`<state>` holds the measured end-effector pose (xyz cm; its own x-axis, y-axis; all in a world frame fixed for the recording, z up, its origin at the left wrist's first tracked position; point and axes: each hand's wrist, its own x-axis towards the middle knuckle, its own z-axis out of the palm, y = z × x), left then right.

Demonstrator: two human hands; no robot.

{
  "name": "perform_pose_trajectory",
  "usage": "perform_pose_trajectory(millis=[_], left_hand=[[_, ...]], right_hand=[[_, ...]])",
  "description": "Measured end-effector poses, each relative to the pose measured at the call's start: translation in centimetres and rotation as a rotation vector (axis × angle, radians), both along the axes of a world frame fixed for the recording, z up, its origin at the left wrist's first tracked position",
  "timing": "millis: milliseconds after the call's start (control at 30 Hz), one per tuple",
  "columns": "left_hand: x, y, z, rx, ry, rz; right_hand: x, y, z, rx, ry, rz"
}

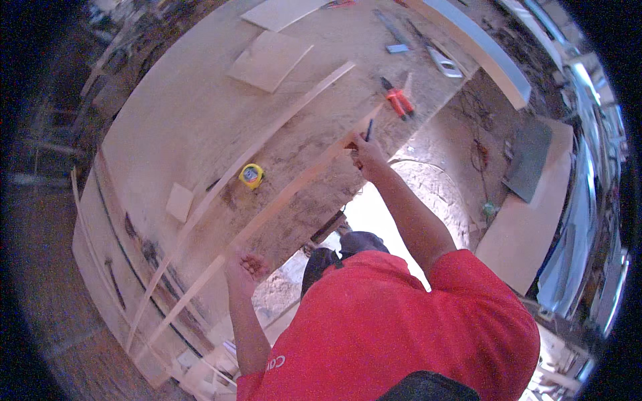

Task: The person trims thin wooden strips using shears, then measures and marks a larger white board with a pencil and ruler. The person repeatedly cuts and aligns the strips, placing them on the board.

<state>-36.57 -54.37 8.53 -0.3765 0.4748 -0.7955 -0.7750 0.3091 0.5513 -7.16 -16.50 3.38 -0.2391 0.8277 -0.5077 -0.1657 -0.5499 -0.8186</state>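
A long, narrow wooden strip point(291, 193) runs diagonally over a workbench point(301, 125) close to me. My left hand point(246, 265) is at the strip's lower left part, its fingers around or against the wood; the grip is blurred. At the strip's upper right part is my right hand point(366, 153), with a dark pencil or pen point(369, 129) sticking up from its fingers. Just beyond that hand lie red-handled pliers point(398, 102). A second wooden strip point(271, 129) lies farther in, roughly parallel, and a yellow tape measure point(251, 176) sits between the two strips.
Flat board pieces point(271, 60) lie at the bench's far side, and a small wooden block point(179, 202) at the left. A handsaw point(444, 62) and a long pale panel point(481, 45) are at the upper right. Cables point(479, 145) and a dark sheet point(530, 160) lie to the right.
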Motion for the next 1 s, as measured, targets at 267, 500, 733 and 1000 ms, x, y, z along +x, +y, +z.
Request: perform_pose_trajectory(millis=[267,500,733,1000], left_hand=[[7.2,10.0,4.7,0.01,1.084,-0.635],[13.4,24.7,1.7,0.295,1.637,-0.763],[17.4,30.7,-5.1,0.148,1.634,-0.739],[18.0,32.1,-5.7,0.075,1.433,-0.643]], right_hand=[[3.2,4.5,-2.2,0.12,-0.453,0.167],[10.9,10.2,2.9,0.686,-0.463,-0.156],[21.4,34.3,-0.3,0.959,-1.228,0.09],[19.8,51.4,-3.7,0.984,-1.413,0.667]])
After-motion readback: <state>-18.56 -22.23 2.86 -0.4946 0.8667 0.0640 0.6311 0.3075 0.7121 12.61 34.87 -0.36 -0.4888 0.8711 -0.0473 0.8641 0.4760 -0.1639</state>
